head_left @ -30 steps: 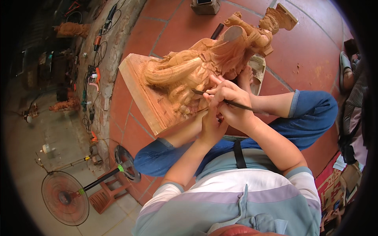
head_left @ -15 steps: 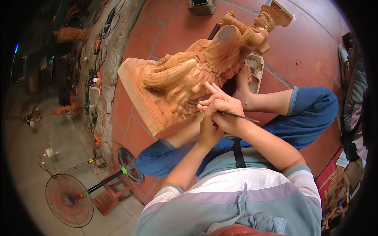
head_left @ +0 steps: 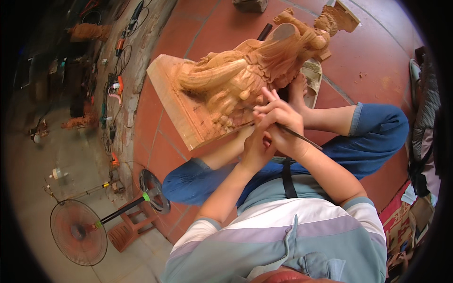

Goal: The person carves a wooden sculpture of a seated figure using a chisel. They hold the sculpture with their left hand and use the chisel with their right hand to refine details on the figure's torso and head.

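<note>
A slim dark carving tool slants across my two hands, its front end close to the lower folds of a reddish-brown wooden statue. My right hand grips the tool from above, with a couple of fingers stretched toward the carving. Below it, my left hand closes around the front part of the tool; its fingers are partly hidden by the right hand. The statue lies on its side, its square wooden base to the left and its narrower end pointing to the far right.
I sit on red floor tiles with my legs around the statue. A standing fan and a brown plastic stool are at lower left. Corded power tools lie along a rough ledge. A block stands at the top; cardboard lies at right.
Both hands have moved up and right with the carving tool, its front end shifting rightward along the statue. The whole view has shifted slightly, so the statue sits higher and further right.
</note>
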`<state>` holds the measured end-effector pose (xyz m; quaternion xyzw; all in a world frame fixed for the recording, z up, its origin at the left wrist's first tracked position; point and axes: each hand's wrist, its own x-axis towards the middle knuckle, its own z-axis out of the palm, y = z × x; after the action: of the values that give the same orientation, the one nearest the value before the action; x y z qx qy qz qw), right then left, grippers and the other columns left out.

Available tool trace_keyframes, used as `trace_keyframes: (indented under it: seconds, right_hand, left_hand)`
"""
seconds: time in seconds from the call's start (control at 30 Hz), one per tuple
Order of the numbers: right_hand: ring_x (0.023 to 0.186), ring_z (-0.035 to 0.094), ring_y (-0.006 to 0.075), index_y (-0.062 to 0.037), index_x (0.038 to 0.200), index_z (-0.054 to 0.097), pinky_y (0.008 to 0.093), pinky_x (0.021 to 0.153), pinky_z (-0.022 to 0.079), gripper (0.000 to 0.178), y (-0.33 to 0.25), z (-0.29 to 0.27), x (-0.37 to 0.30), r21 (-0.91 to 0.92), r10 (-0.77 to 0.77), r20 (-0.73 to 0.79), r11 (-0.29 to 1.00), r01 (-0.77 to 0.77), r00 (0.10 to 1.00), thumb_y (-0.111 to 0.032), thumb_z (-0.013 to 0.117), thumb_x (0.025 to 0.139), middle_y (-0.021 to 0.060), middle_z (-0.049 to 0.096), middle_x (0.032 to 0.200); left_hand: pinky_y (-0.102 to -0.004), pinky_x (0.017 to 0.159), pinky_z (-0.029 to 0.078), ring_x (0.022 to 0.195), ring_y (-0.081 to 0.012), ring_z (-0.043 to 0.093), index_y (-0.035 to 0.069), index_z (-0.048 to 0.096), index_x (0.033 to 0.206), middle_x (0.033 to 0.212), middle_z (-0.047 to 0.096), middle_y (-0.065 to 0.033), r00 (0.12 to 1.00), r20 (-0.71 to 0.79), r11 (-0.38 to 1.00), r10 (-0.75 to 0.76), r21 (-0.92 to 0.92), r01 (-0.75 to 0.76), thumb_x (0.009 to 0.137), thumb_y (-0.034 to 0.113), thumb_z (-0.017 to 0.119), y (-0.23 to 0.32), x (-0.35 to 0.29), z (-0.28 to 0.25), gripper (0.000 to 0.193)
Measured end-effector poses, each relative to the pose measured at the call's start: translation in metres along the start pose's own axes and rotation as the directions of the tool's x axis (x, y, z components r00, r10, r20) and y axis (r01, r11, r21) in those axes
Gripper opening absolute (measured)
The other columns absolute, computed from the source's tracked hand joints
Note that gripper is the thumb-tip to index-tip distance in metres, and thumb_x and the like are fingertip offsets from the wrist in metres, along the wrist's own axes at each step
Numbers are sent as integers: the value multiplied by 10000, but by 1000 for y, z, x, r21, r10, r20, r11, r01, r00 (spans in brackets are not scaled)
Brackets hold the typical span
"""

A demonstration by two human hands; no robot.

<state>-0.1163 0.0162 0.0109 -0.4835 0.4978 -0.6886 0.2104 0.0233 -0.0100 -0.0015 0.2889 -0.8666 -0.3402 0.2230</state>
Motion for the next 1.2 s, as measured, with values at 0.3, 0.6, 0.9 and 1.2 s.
trace_keyframes:
  seconds: [0.3,0.6,0.9,1.2]
  right_hand:
    - [1224,492,416,-95,818,639,564,1087,281,174,8,-12,6,-103,-126,114,985,138,985,51,612,728,77,633,949]
    - [1121,586,328,-94,746,616,547,1116,239,174,6,-24,17,-8,-80,224,996,83,971,68,623,682,63,619,858]
    - [1116,595,356,-24,671,549,504,1068,354,172,13,-22,13,-38,-111,209,992,122,971,81,638,776,113,607,878]
    - [1066,600,324,-74,739,581,446,1069,387,160,8,-23,16,28,-81,268,997,76,960,47,648,657,102,582,877]
  left_hand:
    - [-258,514,480,571,-165,607,31,370,1356,822,647,-108,999,-22,998,-43,-47,42,816,34,657,-1,2,7,612]
    - [-273,536,493,603,-161,623,18,470,1242,727,629,-96,982,33,972,-185,-138,188,831,30,643,2,5,9,446]
    - [-219,539,458,592,-118,575,71,409,1382,762,619,-86,990,19,989,-139,-54,140,835,18,623,4,5,-1,590]
    - [-253,522,467,569,-135,549,30,310,1433,762,610,-86,989,43,984,-141,-100,145,837,1,605,8,6,-3,666]
